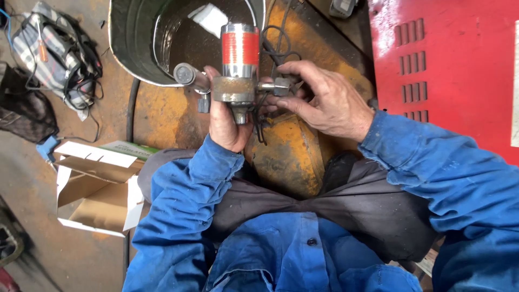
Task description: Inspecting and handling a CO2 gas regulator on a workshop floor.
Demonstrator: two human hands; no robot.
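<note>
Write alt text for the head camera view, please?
A person in blue overalls holds a small metal pump with a red band in the left hand, while the right hand grips a fitting on its side. Behind sits a metal tub; an open cardboard box lies nearby.

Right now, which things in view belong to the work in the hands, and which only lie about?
In hand:
- left hand holding the metal part with a red band
- right hand at its side fitting and black wires

Lying about:
- open cardboard box
- metal bucket
- checked cloth
- red cabinet
</note>
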